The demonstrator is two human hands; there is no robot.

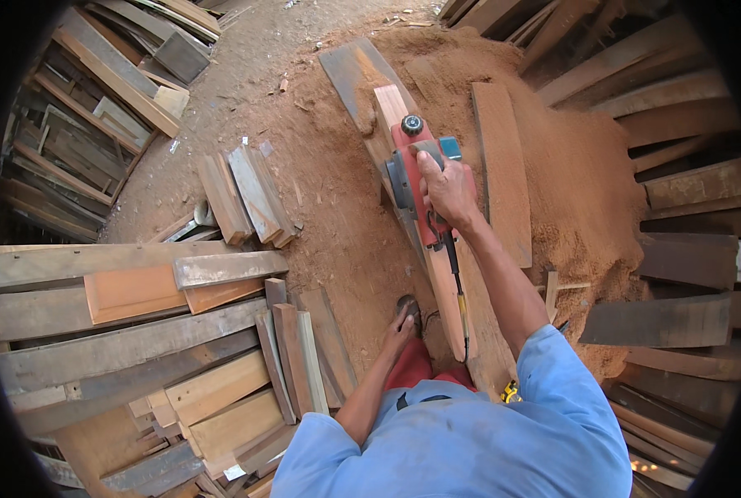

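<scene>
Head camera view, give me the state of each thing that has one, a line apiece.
Red electric planer: held, sitting on the light plank; cannot tell if running
Light plank: lying lengthwise beneath the planer
Right hand: closed around the planer's handle
Left hand: lowered, grip unclear
Power cord: attached, trailing back toward the person
Sawdust: heaped
Orange-brown panel: lying on boards

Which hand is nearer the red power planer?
Right. The right hand grips the top of the red power planer; the left hand is away from it, below and left in view.
</scene>
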